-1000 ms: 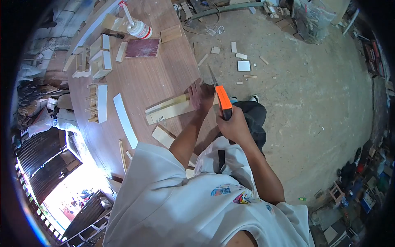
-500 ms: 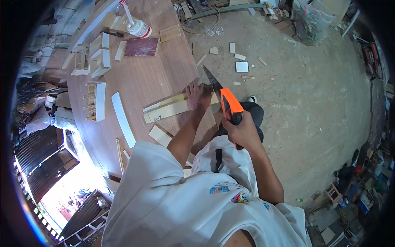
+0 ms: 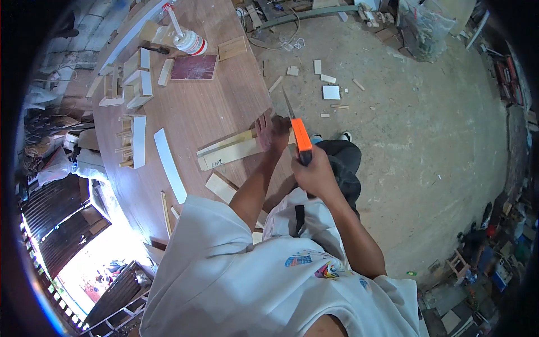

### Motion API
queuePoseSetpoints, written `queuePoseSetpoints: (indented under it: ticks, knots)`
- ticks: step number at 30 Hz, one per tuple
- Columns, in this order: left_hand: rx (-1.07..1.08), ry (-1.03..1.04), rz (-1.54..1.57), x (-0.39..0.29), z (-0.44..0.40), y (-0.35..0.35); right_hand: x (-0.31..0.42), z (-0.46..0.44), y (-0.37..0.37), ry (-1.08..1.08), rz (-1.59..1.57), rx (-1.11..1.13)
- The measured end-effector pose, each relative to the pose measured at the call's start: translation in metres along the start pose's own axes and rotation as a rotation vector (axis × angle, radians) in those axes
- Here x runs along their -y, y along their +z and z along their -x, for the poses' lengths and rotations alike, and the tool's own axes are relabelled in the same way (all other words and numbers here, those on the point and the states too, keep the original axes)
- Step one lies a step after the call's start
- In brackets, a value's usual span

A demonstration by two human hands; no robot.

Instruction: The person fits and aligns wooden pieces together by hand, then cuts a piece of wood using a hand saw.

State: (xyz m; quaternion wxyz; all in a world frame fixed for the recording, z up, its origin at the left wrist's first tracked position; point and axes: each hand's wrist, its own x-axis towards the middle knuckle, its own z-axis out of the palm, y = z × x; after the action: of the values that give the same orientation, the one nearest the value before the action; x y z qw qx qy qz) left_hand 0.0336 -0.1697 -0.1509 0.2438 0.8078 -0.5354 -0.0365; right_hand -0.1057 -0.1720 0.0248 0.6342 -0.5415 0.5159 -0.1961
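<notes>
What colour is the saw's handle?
Orange, with a black part; the saw's handle shows in the head view.

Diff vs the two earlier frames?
Since half a second ago, the right hand has shifted left in view, toward the left hand, and the saw has turned so its blade shows nearly edge-on, much as in the first frame. Nothing gripped or released. Unchanged: left hand on the marked board.

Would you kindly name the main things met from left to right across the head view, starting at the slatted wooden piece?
Slatted wooden piece, white strip, left hand on wooden boards, right hand gripping orange-handled handsaw, plastic bag.
</notes>
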Motion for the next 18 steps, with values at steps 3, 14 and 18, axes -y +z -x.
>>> queuePoseSetpoints:
  ticks: [3,14,18]
  knots:
    - [-0.029,0.027,0.005,0.004,0.001,0.006,0.01,0.02,-0.008,-0.052,0.041,0.017]
    - [-0.019,0.034,-0.023,-0.002,-0.001,-0.002,-0.01,0.014,-0.003,-0.125,0.047,-0.007]
    - [0.062,-0.023,-0.085,-0.005,-0.002,-0.001,-0.038,-0.021,0.003,-0.094,0.068,-0.016]
